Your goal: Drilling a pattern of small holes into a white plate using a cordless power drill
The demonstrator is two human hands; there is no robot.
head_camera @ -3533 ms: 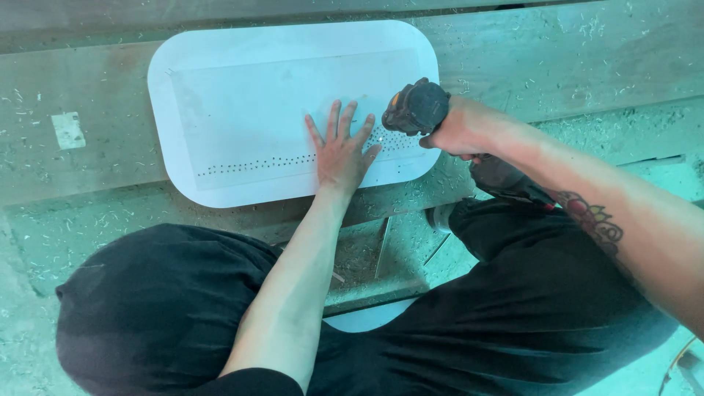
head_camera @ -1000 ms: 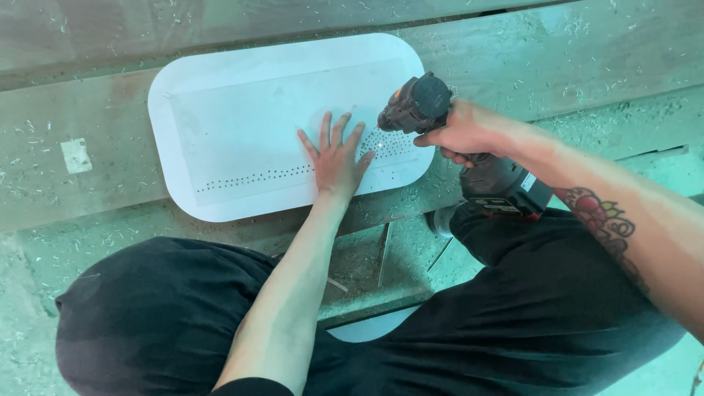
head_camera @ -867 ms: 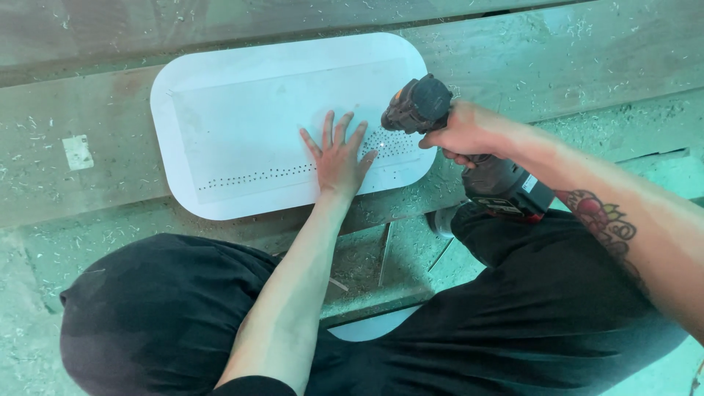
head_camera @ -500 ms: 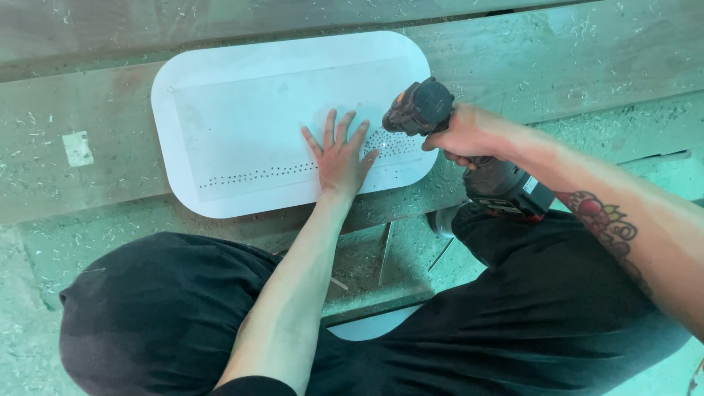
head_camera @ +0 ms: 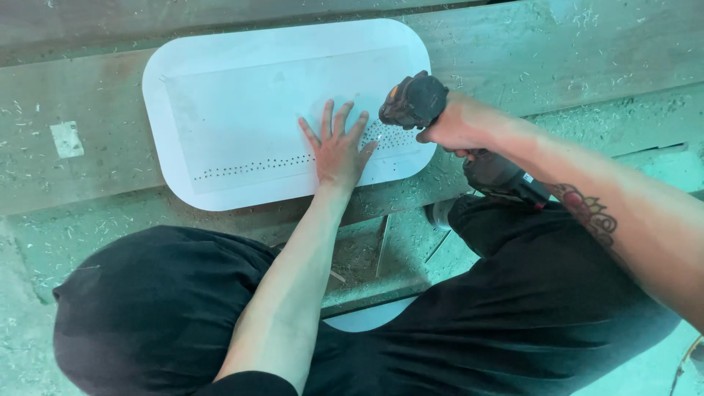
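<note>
A white rounded-corner panel [head_camera: 249, 95] lies flat on wooden planks, with a row of small drilled holes running along its near side. My left hand [head_camera: 339, 147] presses flat on the panel, fingers spread, just left of the newest holes. My right hand [head_camera: 458, 125] grips a dark power drill [head_camera: 413, 101], held upright with its tip down on the panel's right end, next to my left fingertips. The drill's battery end [head_camera: 506, 178] shows below my wrist.
The wooden planks [head_camera: 557, 51] are strewn with shavings. A small white tag [head_camera: 67, 139] lies on the plank at left. My knees in black trousers [head_camera: 154, 301] fill the lower part of the view. Another white piece [head_camera: 363, 319] peeks out beneath my legs.
The drill and my right hand have stayed at the panel's right end with small shifts. My left hand remains pressed flat. The view has drifted slightly.
</note>
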